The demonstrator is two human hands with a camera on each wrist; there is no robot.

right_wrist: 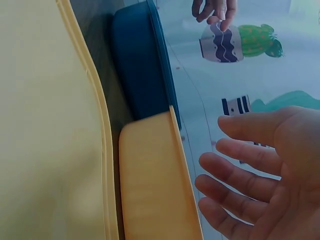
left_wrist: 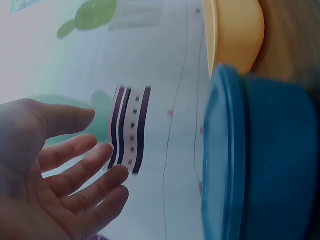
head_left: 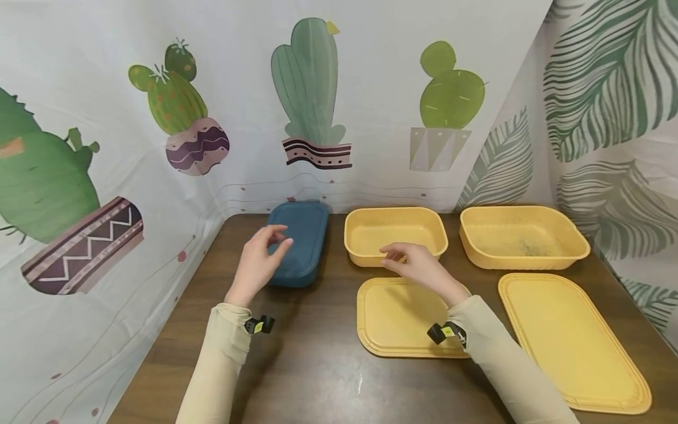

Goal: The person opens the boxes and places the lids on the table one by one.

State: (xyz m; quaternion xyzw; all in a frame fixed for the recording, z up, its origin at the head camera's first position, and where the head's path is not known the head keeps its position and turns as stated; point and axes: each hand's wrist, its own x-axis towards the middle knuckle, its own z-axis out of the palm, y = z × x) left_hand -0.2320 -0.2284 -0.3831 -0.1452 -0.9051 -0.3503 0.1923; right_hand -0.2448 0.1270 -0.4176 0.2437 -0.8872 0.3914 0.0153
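Observation:
My left hand hovers over the near left part of a blue lidded container. Its fingers are loosely bent and hold nothing; the left wrist view shows the hand apart from the blue container. My right hand hangs in the air by the near edge of a yellow open container, above a yellow lid. In the right wrist view this hand has relaxed, spread fingers and nothing between them.
A second yellow container stands at the back right, dark marks on its floor. In front of it lies another yellow lid. The brown wooden table meets a cactus-print cloth behind.

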